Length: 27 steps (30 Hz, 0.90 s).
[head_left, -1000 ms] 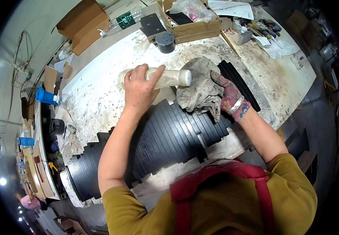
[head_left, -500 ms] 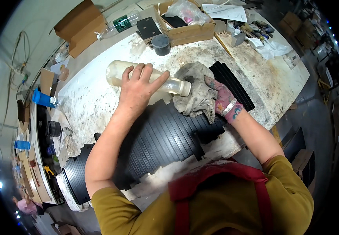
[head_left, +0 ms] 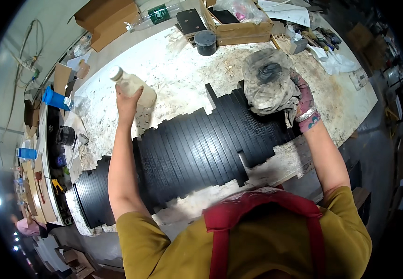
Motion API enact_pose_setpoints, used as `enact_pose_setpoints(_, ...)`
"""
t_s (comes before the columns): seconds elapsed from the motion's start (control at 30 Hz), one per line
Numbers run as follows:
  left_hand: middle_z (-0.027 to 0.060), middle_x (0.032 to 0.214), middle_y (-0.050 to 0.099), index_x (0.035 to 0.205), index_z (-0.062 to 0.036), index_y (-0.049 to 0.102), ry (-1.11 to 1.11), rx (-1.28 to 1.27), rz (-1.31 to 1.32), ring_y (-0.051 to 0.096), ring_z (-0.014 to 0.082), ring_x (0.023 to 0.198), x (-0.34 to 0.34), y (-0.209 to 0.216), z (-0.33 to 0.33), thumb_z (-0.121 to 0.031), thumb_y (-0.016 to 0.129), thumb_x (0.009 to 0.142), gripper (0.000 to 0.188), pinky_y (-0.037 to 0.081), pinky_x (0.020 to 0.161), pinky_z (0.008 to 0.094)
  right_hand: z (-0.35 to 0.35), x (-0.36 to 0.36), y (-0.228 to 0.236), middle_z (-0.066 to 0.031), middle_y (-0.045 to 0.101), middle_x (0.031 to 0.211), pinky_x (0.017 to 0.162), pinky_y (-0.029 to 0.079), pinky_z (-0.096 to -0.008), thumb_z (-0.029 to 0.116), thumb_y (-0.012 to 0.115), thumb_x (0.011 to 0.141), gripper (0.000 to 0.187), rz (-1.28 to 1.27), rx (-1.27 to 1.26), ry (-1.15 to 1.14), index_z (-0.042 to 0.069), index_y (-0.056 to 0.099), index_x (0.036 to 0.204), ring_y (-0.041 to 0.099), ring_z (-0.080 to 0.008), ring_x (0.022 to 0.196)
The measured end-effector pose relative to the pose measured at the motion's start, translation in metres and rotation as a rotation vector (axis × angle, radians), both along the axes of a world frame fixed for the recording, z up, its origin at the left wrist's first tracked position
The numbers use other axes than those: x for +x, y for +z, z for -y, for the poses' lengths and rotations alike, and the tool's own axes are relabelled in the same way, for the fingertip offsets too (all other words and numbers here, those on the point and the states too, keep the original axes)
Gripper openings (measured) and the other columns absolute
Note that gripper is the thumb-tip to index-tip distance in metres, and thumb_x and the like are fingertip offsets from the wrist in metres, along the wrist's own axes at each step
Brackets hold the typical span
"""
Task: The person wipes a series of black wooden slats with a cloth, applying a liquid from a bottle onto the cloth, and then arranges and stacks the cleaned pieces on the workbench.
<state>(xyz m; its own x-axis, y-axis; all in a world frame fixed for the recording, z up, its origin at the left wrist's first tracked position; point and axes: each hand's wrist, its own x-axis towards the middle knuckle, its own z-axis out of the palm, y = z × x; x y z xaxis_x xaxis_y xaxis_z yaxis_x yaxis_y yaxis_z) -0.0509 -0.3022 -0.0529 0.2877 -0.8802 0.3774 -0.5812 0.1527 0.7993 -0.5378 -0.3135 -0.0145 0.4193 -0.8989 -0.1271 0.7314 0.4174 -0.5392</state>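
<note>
Grips pale bottle in left hand — clutches stained rag in gloved right hand, partly over black strips.

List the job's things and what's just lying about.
Likely in use:
cloudy bottle, in the left hand
stained rag, in the gloved right hand
black strips, side by side

Apparently just lying about:
dark round tub
filled cardboard box
green-labelled bottle

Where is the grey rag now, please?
In the head view, the stained grey rag is right of centre, in the gloved right hand, at the right end of the black strips.
</note>
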Motion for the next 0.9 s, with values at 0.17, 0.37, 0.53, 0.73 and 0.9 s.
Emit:
enact_pose_setpoints(0.17,0.0199,0.115,0.06,0.128,0.0032,0.043,0.013,0.222,0.047,0.059,0.029,0.108,0.002,0.023,-0.018,-0.019,0.076,0.078,0.064,0.047,0.092,0.0365,-0.014,0.0,0.006,-0.0157,0.057,0.128,0.098,0.049,-0.0447,0.02,0.061,0.089,0.049,-0.104,0.057,-0.096,0.002,0.049,0.132,0.058,-0.0302,0.115)
enact_pose_setpoints(0.37,0.0106,0.109,0.061,0.108,-0.0027,0.062,0.078,0.079,0.361,0.063,0.0238,0.088,-0.059,0.044,-0.049,0.0,0.066,0.081,0.027,0.051,0.074,0.0352,-0.003,-0.029,-0.011,-0.0166,0.057,0.129,0.099,0.048,-0.0454,0.021,0.055,0.092,0.046,0.032,0.056,-0.032,0.001,0.048,0.133,0.057,-0.0305,0.116)
enact_pose_setpoints(0.53,0.0084,0.143,0.043,0.129,-0.0198,0.055,-0.652,-0.042,0.957,0.058,0.0289,0.109,-0.153,0.031,0.009,0.003,0.05,0.082,0.052,0.051,0.089,0.0356,-0.007,-0.029,-0.027,-0.0171,0.056,0.13,0.101,0.047,-0.0439,0.021,0.05,0.095,0.043,-0.026,-0.008,-0.016,-0.001,0.049,0.132,0.056,-0.0295,0.118)
enact_pose_setpoints(0.73,0.0066,0.085,0.063,0.095,-0.0109,0.065,-0.727,0.004,1.18,0.064,0.0284,0.085,-0.154,0.025,0.071,-0.004,0.052,0.082,0.02,0.053,0.07,0.04,-0.019,-0.031,-0.02,-0.0154,0.055,0.132,0.102,0.046,-0.0415,0.03,0.045,0.098,0.048,-0.293,-0.104,-0.004,0.0,0.048,0.135,0.056,-0.0265,0.119)
enact_pose_setpoints(0.9,0.0134,0.124,0.057,0.11,-0.0063,0.062,-0.372,-0.185,0.758,0.059,0.0326,0.103,-0.163,0.031,0.043,-0.007,0.061,0.081,0.028,0.05,0.087,0.0393,-0.012,-0.024,-0.002,-0.0167,0.056,0.13,0.101,0.048,-0.0413,0.032,0.053,0.093,0.053,-0.307,-0.292,-0.031,-0.001,0.047,0.134,0.057,-0.0271,0.117)
